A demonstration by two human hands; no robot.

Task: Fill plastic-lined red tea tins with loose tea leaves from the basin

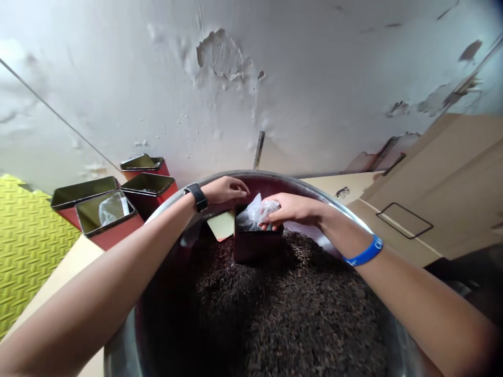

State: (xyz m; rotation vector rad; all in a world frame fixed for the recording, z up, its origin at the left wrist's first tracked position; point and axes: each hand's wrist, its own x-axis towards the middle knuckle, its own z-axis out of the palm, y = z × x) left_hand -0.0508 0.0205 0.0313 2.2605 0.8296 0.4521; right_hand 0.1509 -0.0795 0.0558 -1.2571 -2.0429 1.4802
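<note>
Item: clear plastic bag (253, 213), crumpled, bunching up out of the mouth of a dark red square tin (257, 243)

Item position: the tin is standing upright and sunk slightly into dark loose tea leaves (275, 298), near the far side of a large steel bowl (251, 175), with the bag's lower part lying inside it

Right hand (288, 209): pinching a fold of the bag between thumb and fingers, with the fingertips coming down at the tin's mouth

Left hand (226, 189): curling its fingers loosely just beside the top of the bag, above the far edge of the tin; contact with the bag or tin cannot be told

Left wrist: wearing a black watch (197, 197)

Right wrist: wearing a blue wristband (363, 252)

Bowl contents: tea leaves are filling the bowl in a mound, with a cream square lid (221, 225) leaning tilted between the mound and the bowl's inner wall, left of the tin

Nearby tins: four open red tins (106, 220) are standing on a cream tabletop (74, 262) left of the bowl, one holding a second plastic bag (112, 209)

Surroundings: a cardboard box (416, 193) is lying to the right, a peeling white wall (220, 78) is rising behind, and a yellow ridged mat (27, 251) is showing at far left
</note>
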